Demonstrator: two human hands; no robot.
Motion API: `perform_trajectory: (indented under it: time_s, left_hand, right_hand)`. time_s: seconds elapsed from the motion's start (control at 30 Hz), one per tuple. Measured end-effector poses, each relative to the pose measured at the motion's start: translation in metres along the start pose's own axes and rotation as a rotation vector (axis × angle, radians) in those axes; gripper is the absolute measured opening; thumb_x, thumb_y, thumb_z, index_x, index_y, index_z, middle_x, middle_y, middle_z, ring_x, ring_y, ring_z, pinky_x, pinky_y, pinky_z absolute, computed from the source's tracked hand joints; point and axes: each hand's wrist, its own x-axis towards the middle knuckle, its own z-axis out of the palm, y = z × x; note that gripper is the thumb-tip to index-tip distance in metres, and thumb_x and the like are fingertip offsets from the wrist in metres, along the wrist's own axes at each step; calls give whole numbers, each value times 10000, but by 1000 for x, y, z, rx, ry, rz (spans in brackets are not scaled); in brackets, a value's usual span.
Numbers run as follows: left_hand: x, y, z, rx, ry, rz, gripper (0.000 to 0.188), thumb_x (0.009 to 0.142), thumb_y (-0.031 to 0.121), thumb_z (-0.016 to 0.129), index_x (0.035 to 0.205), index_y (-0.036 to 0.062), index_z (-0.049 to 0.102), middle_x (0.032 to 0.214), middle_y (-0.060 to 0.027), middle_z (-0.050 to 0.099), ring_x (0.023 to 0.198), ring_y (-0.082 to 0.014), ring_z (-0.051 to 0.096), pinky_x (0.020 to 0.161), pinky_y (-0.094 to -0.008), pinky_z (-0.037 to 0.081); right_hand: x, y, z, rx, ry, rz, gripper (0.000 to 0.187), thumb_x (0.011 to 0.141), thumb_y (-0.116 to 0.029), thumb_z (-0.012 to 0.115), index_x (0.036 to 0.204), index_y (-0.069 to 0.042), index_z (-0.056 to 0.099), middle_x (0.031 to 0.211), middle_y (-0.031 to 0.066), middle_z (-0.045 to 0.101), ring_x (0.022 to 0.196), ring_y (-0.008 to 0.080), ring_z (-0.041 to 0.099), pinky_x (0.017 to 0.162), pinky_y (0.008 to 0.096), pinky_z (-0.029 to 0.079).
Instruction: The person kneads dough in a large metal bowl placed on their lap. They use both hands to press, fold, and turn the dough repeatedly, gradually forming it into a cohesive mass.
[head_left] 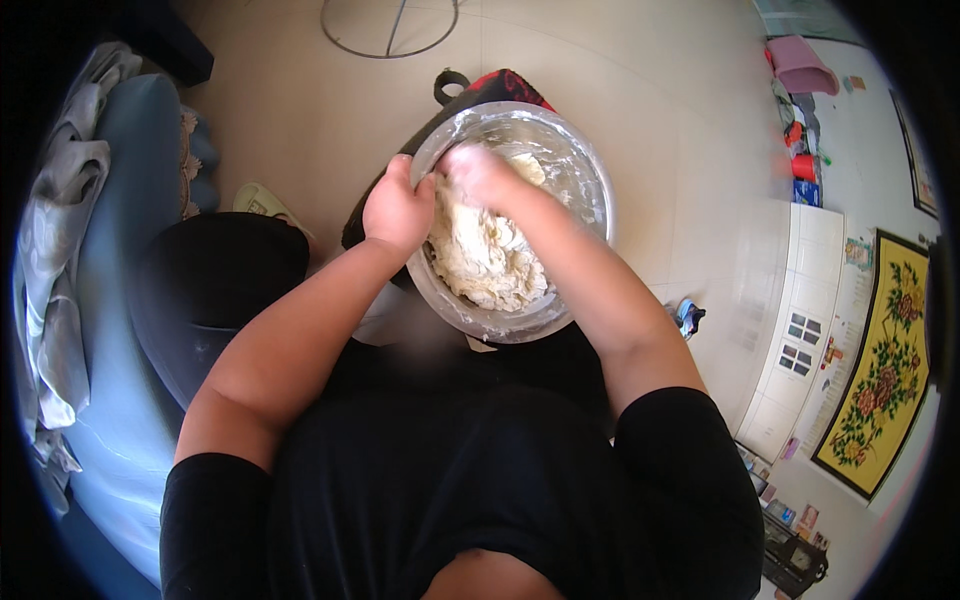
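Black T-shirt (pixel 450 470) cloth fills the foreground, and both forearms reach past it to a metal mixing bowl (pixel 578 172). Left hand (pixel 398 208): it grasps the bowl's left rim. Right hand (pixel 474 176): inside the bowl, at the upper part of the pale, lumpy dough (pixel 488 262); motion blur hides whether its fingers close on any. To work this well, I'd keep the rim firmly braced, press with the heel of the palm, fold the ragged mass over itself, and scrape in the paste smeared on the wall. Beyond the bowl's far edge shows a red-and-black patterned cloth (pixel 512 88); farther out are tiled floor (pixel 660 120) and, leftward, a blue sofa (pixel 125 230).
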Motion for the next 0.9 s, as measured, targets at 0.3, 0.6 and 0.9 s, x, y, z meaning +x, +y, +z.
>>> perform_trajectory:
  time_s: [0.3,0.6,0.9]
  left_hand:
    - [-1,7,-1,73,-28,37,379,871,302,458,1113,11,481,894,-203,614,850,-365,583,753,-430,458]
    - [2,1,-2,121,32,78,346,910,321,376,1079,44,495,866,-200,617,826,-374,583,736,-444,460]
    - [1,5,-4,135,-25,73,342,905,309,383,1102,52,495,853,-185,624,817,-359,591,738,-443,464]
  right_hand:
    - [-16,99,-25,805,776,313,184,851,-147,490,873,-26,627,799,81,628,712,169,580,651,294,468]
    - [-24,-30,3,-394,197,-287,172,729,-34,492,842,3,616,873,160,624,816,302,603,734,363,492]
    - [-8,1,2,328,564,-70,132,763,-43,535,820,-38,653,791,78,654,727,151,593,673,271,475]
